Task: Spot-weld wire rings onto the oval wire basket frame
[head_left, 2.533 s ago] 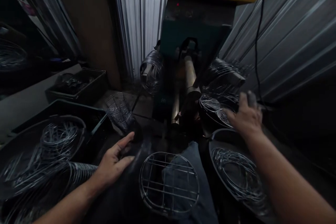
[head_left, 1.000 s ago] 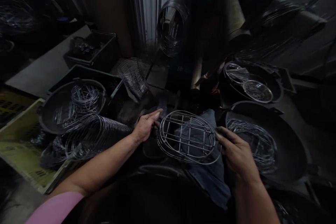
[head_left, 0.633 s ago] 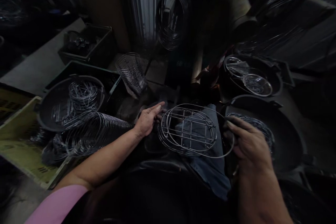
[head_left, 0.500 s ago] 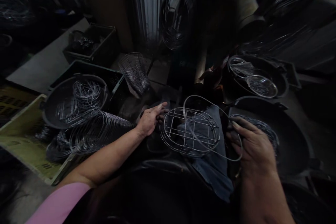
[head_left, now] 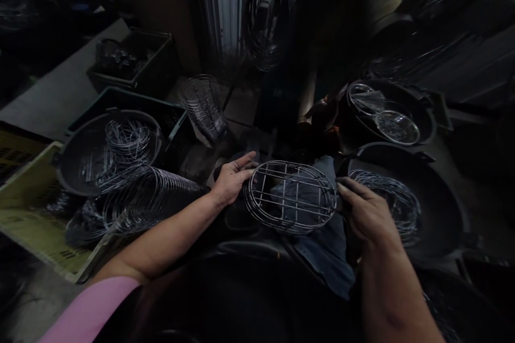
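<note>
The wire rack point(head_left: 290, 196) is a round piece of thin shiny metal wire: several rings form the rim, and straight crossing wires make a grid inside. It lies nearly flat over the person's lap. The left hand point(head_left: 233, 181) grasps its left rim, and the right hand point(head_left: 364, 213) grasps its right rim with the fingers closed.

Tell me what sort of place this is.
Most likely a small metal workshop that makes wire racks. Both hands hold a round wire rack over the lap, dark basins hold loose wire rings, a row of rings lies at the left, and corrugated metal sheeting forms the wall.
</note>
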Tool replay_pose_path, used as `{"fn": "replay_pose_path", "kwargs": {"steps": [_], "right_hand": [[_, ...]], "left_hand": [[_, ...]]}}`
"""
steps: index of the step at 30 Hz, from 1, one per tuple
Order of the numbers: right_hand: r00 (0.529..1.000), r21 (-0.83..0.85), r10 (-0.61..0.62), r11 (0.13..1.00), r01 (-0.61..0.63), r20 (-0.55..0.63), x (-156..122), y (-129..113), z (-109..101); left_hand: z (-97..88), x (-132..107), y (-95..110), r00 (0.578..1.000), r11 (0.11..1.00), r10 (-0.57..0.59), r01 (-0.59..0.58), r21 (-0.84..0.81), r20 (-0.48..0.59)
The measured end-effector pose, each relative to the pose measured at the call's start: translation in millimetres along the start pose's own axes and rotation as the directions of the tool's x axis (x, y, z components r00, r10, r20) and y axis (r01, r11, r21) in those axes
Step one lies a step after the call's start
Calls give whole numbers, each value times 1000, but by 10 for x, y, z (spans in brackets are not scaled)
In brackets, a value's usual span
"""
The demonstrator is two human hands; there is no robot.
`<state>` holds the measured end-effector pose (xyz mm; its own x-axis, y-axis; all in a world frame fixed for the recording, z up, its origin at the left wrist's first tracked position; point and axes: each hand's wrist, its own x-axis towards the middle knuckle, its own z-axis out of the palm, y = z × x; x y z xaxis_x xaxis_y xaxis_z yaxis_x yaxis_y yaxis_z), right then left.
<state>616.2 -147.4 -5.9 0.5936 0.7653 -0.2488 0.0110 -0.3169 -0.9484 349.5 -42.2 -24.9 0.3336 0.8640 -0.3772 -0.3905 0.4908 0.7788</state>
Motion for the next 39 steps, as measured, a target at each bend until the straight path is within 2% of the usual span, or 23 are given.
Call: {"fn": "replay_pose_path", "kwargs": {"steps": [3, 5, 9, 13, 18, 22, 24, 28, 32, 34, 39], "right_hand": [[992, 163, 115, 979, -121, 46, -93, -44, -7], [991, 185, 121, 974, -130, 62, -131, -69, -7], [993, 123, 105, 986, -111, 51, -118, -38, -15], [989, 25, 145, 989, -146, 40, -117, 32, -10], [998, 1, 60, 998, -61, 18, -178, 3, -6], [996, -63, 84, 994, -85, -29, -172, -15, -5], [997, -109, 68, 992, -71, -32, -168, 26, 0], [999, -145, -40, 989, 36, -25, -216, 186, 9], [1000, -94, 12, 995, -12, 1, -285, 346, 6], [1000, -103, 12, 995, -10, 16, -299, 402, 5], [990, -148, -143, 978, 144, 20, -281, 504, 18]], "left_hand": [[-1, 15, -4, 1000, 999, 28, -28, 23, 2], [8, 24, 8, 999, 999, 30, -30, 42, 13], [26, 26, 31, 999, 998, -12, 9, 63, 51], [19, 10, 39, 996, 997, -24, 18, 69, 91], [-14, 11, 22, 992, 995, 11, -23, 97, 125], [-78, 35, -7, 984, 972, 57, -93, 216, 169], [-124, 37, -24, 972, 938, 93, -159, 309, 215], [-213, 0, -94, 938, 831, 172, -302, 468, 299], [-264, -62, -216, 894, 715, 272, -435, 547, 355], [-275, -82, -267, 876, 675, 295, -474, 565, 382], [-287, -92, -323, 856, 592, 315, -514, 621, 410]]}}
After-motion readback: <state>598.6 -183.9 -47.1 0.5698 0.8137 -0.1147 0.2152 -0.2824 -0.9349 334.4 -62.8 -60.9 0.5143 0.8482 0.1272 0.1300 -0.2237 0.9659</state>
